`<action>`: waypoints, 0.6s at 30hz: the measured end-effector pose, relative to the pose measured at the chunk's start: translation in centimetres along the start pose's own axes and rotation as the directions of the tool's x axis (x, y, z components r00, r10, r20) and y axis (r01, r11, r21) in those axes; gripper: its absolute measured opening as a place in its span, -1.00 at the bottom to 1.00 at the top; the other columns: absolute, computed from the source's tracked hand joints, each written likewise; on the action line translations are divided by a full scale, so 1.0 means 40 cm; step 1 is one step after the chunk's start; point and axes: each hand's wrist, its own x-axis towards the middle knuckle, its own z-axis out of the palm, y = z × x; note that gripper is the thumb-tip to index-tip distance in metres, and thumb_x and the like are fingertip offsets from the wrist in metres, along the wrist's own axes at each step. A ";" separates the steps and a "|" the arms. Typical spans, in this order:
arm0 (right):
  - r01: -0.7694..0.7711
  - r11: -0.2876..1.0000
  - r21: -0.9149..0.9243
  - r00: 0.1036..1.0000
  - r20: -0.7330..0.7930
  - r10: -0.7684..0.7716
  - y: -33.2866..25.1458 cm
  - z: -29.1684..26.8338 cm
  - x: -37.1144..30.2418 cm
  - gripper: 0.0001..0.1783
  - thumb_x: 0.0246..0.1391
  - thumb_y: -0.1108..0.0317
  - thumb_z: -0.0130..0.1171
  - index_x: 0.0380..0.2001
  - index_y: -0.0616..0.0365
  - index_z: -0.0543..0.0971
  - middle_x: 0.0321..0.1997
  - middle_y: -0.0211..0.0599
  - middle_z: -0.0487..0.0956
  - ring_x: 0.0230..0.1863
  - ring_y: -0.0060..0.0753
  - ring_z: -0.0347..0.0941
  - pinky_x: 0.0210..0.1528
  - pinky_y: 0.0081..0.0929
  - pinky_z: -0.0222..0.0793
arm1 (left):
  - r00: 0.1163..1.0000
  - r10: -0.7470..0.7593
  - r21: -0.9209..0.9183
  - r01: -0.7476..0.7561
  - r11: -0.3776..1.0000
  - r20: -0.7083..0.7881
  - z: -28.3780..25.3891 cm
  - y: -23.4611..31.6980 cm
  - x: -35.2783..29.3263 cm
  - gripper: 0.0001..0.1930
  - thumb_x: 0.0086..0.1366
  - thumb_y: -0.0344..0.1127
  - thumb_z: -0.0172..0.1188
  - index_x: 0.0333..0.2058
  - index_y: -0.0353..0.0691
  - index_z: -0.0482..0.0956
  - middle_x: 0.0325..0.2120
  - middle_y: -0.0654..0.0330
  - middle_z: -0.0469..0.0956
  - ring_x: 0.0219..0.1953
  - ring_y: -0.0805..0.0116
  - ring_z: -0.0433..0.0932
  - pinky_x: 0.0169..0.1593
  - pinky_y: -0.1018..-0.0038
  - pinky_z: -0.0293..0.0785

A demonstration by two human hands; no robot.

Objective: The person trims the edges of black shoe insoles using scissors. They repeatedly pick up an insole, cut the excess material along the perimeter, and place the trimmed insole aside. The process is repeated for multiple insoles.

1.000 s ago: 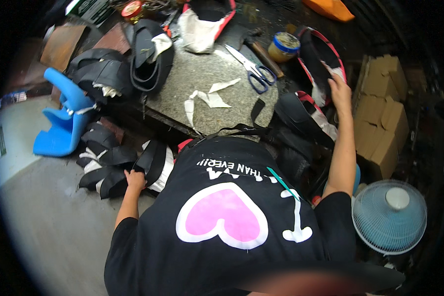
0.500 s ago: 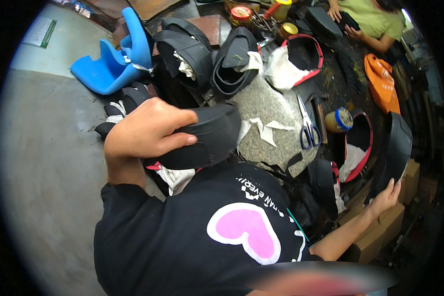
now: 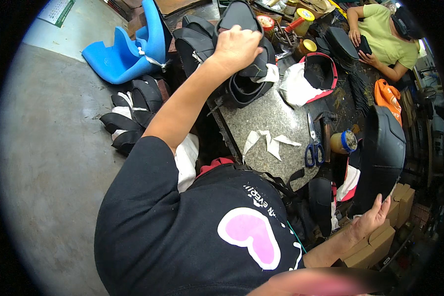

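Observation:
My left hand (image 3: 237, 49) reaches far forward, fingers closed on a black shoe upper (image 3: 238, 16) above other black shoe uppers (image 3: 251, 89) at the far side of the stone slab (image 3: 261, 121). The hand hides part of the upper it holds. Low on the right, my right hand (image 3: 371, 218) grips the lower end of a larger, curved black shoe upper (image 3: 381, 148), held upright. Beside that piece stands a glue jar with a blue rim (image 3: 344, 142). White scraps (image 3: 269, 143) and blue-handled scissors (image 3: 313, 143) lie on the slab.
A hammer (image 3: 326, 130) lies right of the scissors. A red-edged upper with white lining (image 3: 303, 89) sits behind them. A blue foam piece (image 3: 126, 59) and bundled black uppers (image 3: 128, 113) are left. Across the table, a co-worker (image 3: 389, 42) handles black pieces. Cardboard boxes (image 3: 375, 244) stand lower right.
My left hand has carried its shoe upper from close to my body forward to the far uppers. My right hand still holds its piece. The view has shifted slightly.

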 end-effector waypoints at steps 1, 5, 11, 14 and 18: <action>0.027 0.999 0.021 0.998 0.051 -0.028 -0.009 0.016 -0.012 -0.64 0.22 0.50 0.11 0.07 0.39 0.49 0.03 -0.21 0.56 0.04 -0.53 0.42 0.19 -0.54 0.24 | 0.989 -0.052 0.150 0.031 0.988 0.142 0.055 -0.003 0.011 -0.43 0.13 0.07 0.30 0.07 -0.05 0.49 -0.01 0.18 0.54 0.22 0.13 0.35 0.19 -0.09 0.28; -0.073 0.982 0.177 0.951 0.310 0.015 -0.050 0.064 -0.058 -0.63 0.23 0.53 0.06 0.09 0.40 0.46 0.03 -0.17 0.56 0.03 -0.49 0.46 0.13 -0.53 0.35 | 0.977 0.082 0.112 -0.060 0.992 -0.198 0.152 -0.001 -0.008 -0.13 -0.06 0.17 0.40 0.22 -0.02 0.33 0.12 0.14 0.34 0.35 0.02 0.06 0.31 -0.27 -0.12; 0.222 0.963 -0.152 0.901 0.409 -0.143 -0.054 0.187 -0.160 -0.64 0.18 0.60 0.08 0.07 0.32 0.52 0.00 -0.18 0.61 0.00 -0.47 0.50 0.09 -0.49 0.38 | 0.982 0.152 -0.765 -0.180 0.619 -0.108 0.105 0.184 -0.168 -0.53 0.20 -0.10 0.33 0.04 -0.16 0.54 -0.09 0.21 0.54 -0.08 0.29 0.52 -0.08 0.45 0.45; 0.550 0.811 -0.197 0.660 0.697 -0.279 -0.030 0.279 -0.252 -0.55 -0.05 0.66 0.15 -0.01 0.22 0.57 -0.05 -0.08 0.62 -0.06 -0.13 0.59 0.04 -0.31 0.46 | 0.816 0.359 -0.816 0.541 -0.202 0.453 0.116 0.299 -0.265 -0.29 0.35 -0.04 0.17 0.33 -0.18 0.09 -0.06 0.12 0.50 -0.07 0.30 0.55 -0.13 0.41 0.56; 0.542 0.830 -0.131 0.550 0.802 -0.232 0.025 0.368 -0.365 -0.47 -0.08 0.57 0.20 0.05 0.17 0.50 -0.09 -0.17 0.60 -0.13 -0.11 0.57 -0.09 -0.29 0.48 | 0.698 0.299 -0.612 0.715 -0.337 0.651 0.179 0.363 -0.325 0.02 0.24 -0.06 0.25 0.41 -0.13 -0.32 -0.02 0.06 0.38 -0.15 0.27 0.56 -0.24 0.26 0.64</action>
